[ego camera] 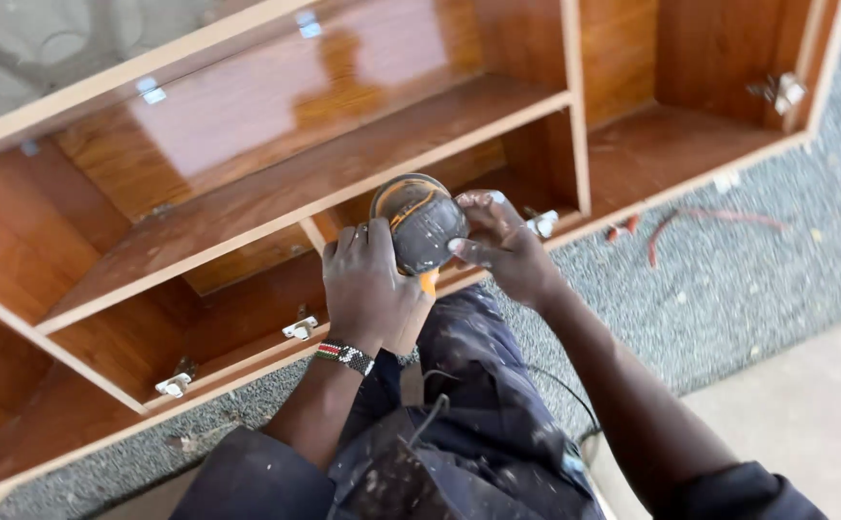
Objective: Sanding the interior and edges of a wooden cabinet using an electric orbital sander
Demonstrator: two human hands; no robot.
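Left hand wrapped round the grip of the power tool, fingers closed tight on it. Right hand cupped against the tool's rounded back at 3 o'clock, fingertips pressing, not wrapped. Both hands clamped on the same tool, touching either side of it.

Tool at frame centre, nose down into the cabinet, right at the front edge of the middle shelf. Probably moderately heavy, rigid moulded housing, dark with orange trim, dusty so likely a bit slick; best held at the handle with a second palm steadying the rear, as here. Thin black cord trailing at 5 o'clock over the lap.

Beaded wristband on left wrist. Dark work trousers, speckled with dust.

Cabinet: stiff glossy wood-grain laminate panels, pale raw edges, lying open-face on the gravel ground. Small metal hinges: one at 7 o'clock just below the left hand, another further out, one beside the right hand, one at 2 o'clock. Red-handled item on gravel at 3 o'clock, too small to identify.
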